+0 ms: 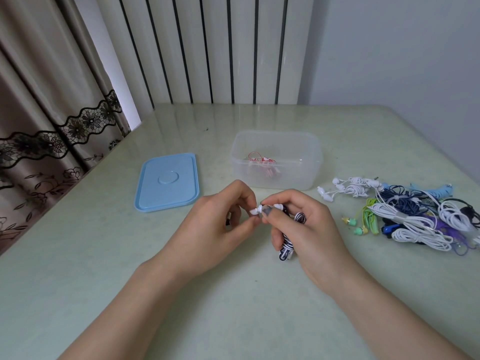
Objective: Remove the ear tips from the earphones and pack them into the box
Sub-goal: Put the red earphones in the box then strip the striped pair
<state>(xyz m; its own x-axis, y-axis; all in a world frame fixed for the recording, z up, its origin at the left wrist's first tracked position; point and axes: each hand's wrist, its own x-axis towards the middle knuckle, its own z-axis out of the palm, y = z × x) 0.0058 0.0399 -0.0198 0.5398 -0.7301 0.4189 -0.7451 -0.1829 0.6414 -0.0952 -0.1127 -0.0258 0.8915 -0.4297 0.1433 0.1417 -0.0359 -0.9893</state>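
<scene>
The white ear tip, likely soft and slippery, sits pinched in the left hand grip (right hand clutches the coiled striped earphones), best pulled at its base.

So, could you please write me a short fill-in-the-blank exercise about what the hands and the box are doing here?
1. The left hand pinches a white ____ at the end of an earphone.
2. The right hand holds a coiled earphone cable striped navy and ____.
3. The blue lid lies on the table to the ____ of the clear box.
4. The box holds one earphone set with a ____ cable.

Missing words: ear tip; white; left; red
</scene>
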